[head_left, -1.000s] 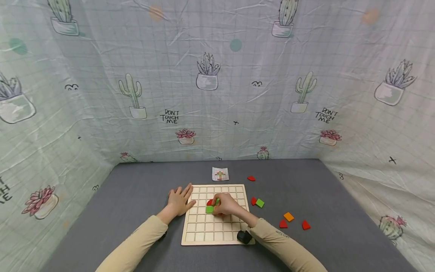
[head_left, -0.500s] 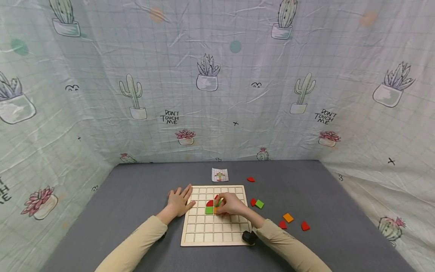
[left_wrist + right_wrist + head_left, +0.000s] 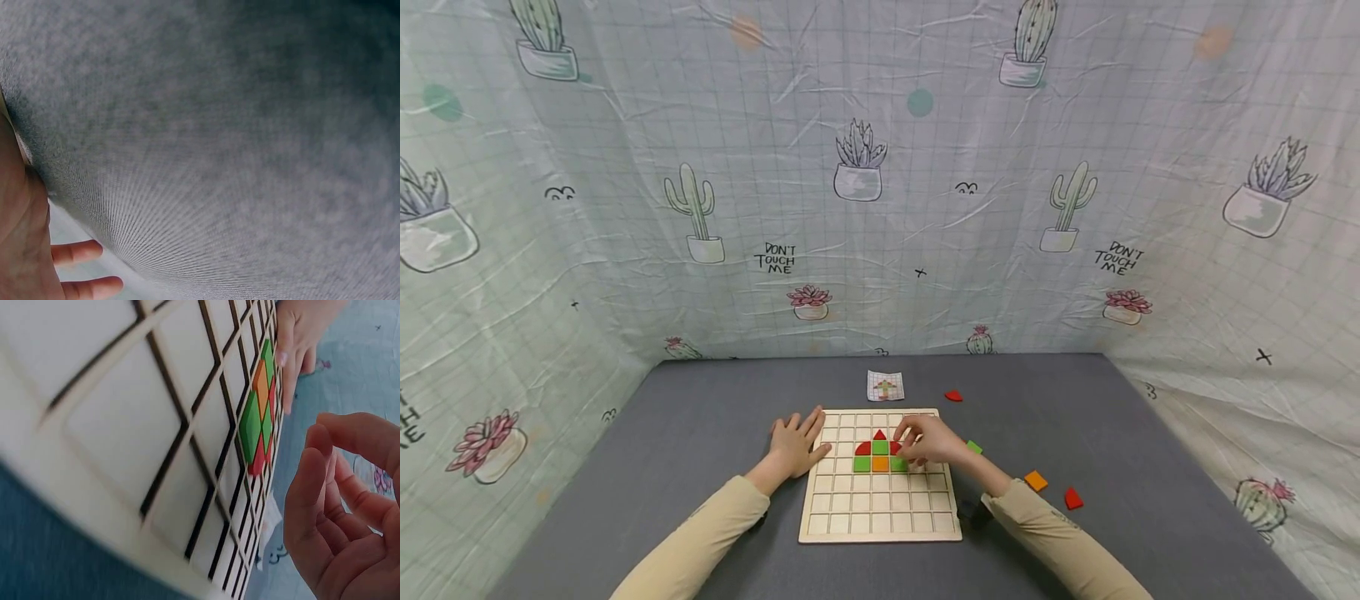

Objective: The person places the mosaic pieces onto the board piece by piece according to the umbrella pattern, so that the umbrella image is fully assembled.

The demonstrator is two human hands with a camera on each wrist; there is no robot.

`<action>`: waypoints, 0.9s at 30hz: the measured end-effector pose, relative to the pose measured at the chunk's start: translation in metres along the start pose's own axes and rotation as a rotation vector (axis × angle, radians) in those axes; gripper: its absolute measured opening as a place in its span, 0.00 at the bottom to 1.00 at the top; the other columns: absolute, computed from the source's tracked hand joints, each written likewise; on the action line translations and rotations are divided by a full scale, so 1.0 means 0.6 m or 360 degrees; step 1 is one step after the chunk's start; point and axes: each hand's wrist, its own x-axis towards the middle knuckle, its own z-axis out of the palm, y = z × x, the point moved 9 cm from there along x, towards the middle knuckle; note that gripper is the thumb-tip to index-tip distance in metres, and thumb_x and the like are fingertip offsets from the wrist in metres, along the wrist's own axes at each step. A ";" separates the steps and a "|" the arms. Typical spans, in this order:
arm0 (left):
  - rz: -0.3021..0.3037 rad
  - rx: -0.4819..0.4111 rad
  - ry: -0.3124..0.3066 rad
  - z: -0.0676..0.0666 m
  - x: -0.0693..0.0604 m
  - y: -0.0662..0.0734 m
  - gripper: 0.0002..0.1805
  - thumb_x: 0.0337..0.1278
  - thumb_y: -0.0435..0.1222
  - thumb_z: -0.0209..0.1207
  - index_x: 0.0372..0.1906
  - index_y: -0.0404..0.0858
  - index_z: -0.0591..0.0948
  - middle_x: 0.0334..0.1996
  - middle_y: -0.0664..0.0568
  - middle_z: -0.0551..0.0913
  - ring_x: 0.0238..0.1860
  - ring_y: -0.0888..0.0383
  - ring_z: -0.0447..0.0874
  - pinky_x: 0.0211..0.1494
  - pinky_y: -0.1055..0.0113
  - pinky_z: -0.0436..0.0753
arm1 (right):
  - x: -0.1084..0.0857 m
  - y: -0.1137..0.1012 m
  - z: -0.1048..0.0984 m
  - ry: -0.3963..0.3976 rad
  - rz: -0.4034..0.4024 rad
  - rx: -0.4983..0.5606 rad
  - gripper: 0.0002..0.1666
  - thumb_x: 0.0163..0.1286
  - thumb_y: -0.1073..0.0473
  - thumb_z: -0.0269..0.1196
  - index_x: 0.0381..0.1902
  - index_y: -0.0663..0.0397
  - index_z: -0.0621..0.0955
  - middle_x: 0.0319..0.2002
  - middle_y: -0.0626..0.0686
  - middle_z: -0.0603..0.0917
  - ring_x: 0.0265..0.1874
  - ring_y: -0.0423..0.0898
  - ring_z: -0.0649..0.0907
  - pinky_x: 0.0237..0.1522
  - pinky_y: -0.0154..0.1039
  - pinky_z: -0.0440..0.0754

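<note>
A pale wooden grid board lies on the grey table. In its cells sit a red triangle-like piece, a red curved piece, a green square, an orange square and further green and red pieces. My left hand lies with spread fingers at the board's left edge, its thumb over the board. Over the right part of the pattern is my right hand, fingers loosely bent. In the right wrist view its thumb and index finger come together with nothing seen between them, apart from the green piece.
A small pattern card lies behind the board. Loose pieces lie to the right: a red one, a partly hidden green square, an orange square and another red one. A printed curtain surrounds the table.
My right hand has moved right, uncovering the orange square, a green square and red pieces on the board. Its arm now hides two loose red pieces. The left hand has stayed still.
</note>
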 end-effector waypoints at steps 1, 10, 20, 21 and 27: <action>-0.0002 0.0008 -0.0006 0.000 0.000 0.000 0.34 0.61 0.59 0.36 0.67 0.45 0.57 0.68 0.56 0.58 0.49 0.51 0.65 0.36 0.55 0.66 | -0.002 0.001 -0.004 0.0001 -0.0004 0.0010 0.12 0.54 0.67 0.63 0.37 0.66 0.77 0.24 0.59 0.79 0.20 0.55 0.81 0.22 0.44 0.80; 0.0010 -0.0080 0.0054 -0.002 -0.001 0.000 0.34 0.61 0.58 0.39 0.67 0.44 0.59 0.67 0.55 0.59 0.49 0.49 0.65 0.36 0.53 0.66 | -0.014 0.021 -0.046 0.0021 0.0005 0.0020 0.16 0.57 0.64 0.63 0.42 0.69 0.75 0.26 0.60 0.79 0.22 0.55 0.80 0.25 0.43 0.80; 0.0020 -0.0105 0.0061 -0.002 -0.001 0.000 0.34 0.61 0.58 0.39 0.67 0.44 0.59 0.67 0.55 0.59 0.50 0.49 0.65 0.36 0.53 0.66 | -0.023 0.053 -0.097 0.0103 0.0028 -0.0002 0.17 0.58 0.65 0.61 0.43 0.71 0.74 0.27 0.60 0.79 0.24 0.56 0.79 0.24 0.47 0.78; 0.0021 -0.0104 0.0061 0.000 0.000 0.000 0.34 0.61 0.58 0.39 0.67 0.44 0.59 0.67 0.54 0.59 0.50 0.49 0.65 0.36 0.53 0.66 | -0.024 0.057 -0.101 0.0102 0.0039 0.0000 0.17 0.58 0.65 0.61 0.44 0.71 0.74 0.27 0.60 0.79 0.24 0.55 0.79 0.24 0.47 0.78; 0.0017 -0.0104 0.0056 0.001 -0.001 0.000 0.34 0.61 0.58 0.39 0.67 0.44 0.59 0.67 0.55 0.59 0.50 0.49 0.65 0.36 0.53 0.66 | -0.025 0.071 -0.124 0.0127 0.0082 -0.0013 0.17 0.59 0.65 0.59 0.45 0.71 0.74 0.29 0.62 0.79 0.24 0.48 0.79 0.27 0.51 0.78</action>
